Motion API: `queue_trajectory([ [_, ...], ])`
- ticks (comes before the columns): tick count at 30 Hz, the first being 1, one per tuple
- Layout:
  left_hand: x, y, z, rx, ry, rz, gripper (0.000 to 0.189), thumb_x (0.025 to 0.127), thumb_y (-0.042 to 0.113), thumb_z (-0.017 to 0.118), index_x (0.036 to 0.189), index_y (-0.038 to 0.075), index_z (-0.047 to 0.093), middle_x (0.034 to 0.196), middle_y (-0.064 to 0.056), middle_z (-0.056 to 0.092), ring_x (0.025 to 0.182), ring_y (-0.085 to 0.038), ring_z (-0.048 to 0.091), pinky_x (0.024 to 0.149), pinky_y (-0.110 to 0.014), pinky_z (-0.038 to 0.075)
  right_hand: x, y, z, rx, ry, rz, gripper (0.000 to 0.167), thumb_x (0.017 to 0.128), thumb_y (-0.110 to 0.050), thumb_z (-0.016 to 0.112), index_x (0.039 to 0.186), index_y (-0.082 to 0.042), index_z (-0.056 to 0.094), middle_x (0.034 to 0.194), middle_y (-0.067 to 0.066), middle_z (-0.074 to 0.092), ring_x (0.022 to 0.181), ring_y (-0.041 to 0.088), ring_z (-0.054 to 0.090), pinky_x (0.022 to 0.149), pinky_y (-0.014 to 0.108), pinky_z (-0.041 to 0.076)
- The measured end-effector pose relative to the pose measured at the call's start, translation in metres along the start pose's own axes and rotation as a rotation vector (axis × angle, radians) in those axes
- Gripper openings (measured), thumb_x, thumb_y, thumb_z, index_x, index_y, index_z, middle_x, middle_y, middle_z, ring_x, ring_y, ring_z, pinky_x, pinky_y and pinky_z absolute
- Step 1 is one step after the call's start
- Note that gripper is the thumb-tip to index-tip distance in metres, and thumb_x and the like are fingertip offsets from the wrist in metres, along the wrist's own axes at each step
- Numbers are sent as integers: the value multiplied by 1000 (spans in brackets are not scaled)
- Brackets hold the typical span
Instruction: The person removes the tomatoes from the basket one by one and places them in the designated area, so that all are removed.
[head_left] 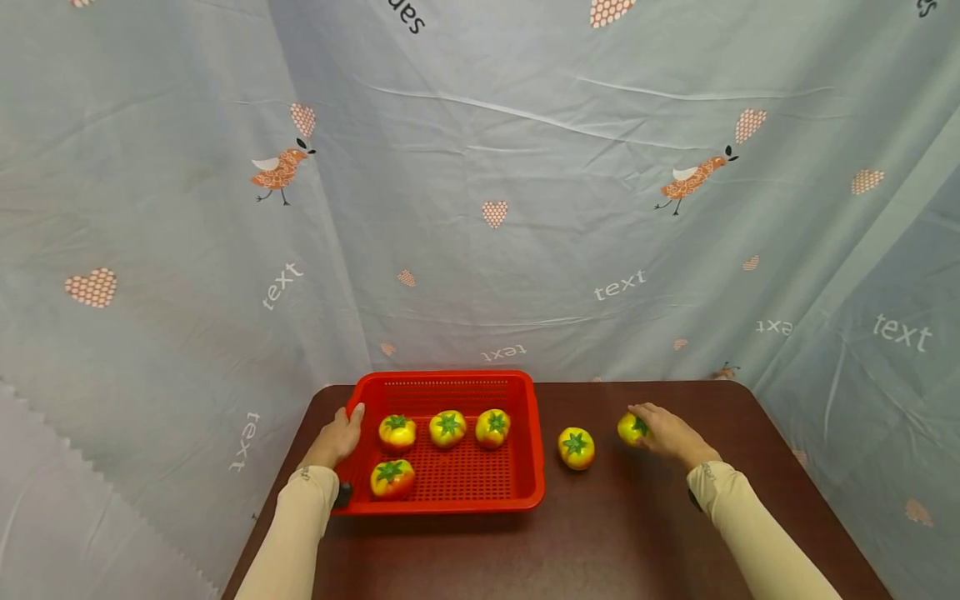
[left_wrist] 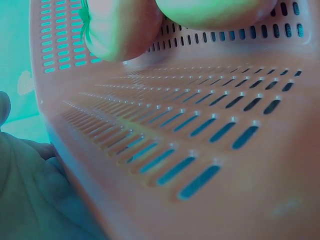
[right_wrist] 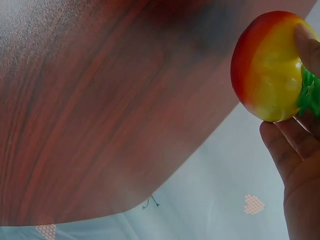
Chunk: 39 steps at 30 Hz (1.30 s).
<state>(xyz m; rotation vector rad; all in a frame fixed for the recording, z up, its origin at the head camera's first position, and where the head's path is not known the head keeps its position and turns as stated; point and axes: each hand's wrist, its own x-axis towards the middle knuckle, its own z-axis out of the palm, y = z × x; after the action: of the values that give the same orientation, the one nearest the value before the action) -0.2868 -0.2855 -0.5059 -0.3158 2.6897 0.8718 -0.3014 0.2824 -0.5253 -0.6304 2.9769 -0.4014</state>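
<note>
My left hand (head_left: 339, 437) holds the left rim of a red plastic basket (head_left: 536, 450); in the left wrist view, that hand (left_wrist: 35, 187) lies along the outside of the basket wall. Inside the basket sit several glossy yellow-and-red tomato-like fruits (head_left: 447, 428) with green star-shaped tops. At the right, my right hand (head_left: 670, 433) pinches another tomato-like fruit (head_left: 632, 428). The right wrist view shows the thumb and fingers around this fruit (right_wrist: 270, 67); whether it touches the table cannot be told. One more tomato-like fruit (head_left: 576, 448) rests between the basket and my right hand.
The dark reddish-brown table (head_left: 600, 542) has rounded far corners. A pale grey-blue printed cloth (head_left: 465, 208) hangs behind it and along both sides. The far edge of the basket lies close to the back cloth.
</note>
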Motion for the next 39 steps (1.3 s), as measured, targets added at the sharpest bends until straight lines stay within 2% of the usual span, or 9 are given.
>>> queue_trajectory([
  [14, 1, -1, 0, -7, 2, -10, 92, 100, 64, 7, 150, -13, 0, 152, -40, 18, 136, -57, 28, 112, -66, 23, 5, 2, 18, 17, -51, 32, 58, 86, -11, 74, 136, 7, 51, 134, 28, 53, 117, 43, 55, 98, 56, 47],
  [25, 0, 0, -1, -9, 2, -4, 92, 100, 63, 6, 151, -13, 0, 152, -40, 17, 137, -56, 28, 113, -66, 22, 5, 3, 30, 18, -49, 24, 57, 84, -10, 75, 133, 9, 52, 128, 26, 56, 111, 41, 58, 95, 55, 48],
  [39, -2, 3, 0, 8, 11, -5, 89, 101, 61, 8, 150, -14, 2, 151, -41, 21, 134, -56, 32, 112, -66, 25, 7, 0, 33, 41, -62, 38, 58, 85, -11, 75, 134, 7, 52, 130, 25, 56, 115, 40, 57, 97, 55, 48],
])
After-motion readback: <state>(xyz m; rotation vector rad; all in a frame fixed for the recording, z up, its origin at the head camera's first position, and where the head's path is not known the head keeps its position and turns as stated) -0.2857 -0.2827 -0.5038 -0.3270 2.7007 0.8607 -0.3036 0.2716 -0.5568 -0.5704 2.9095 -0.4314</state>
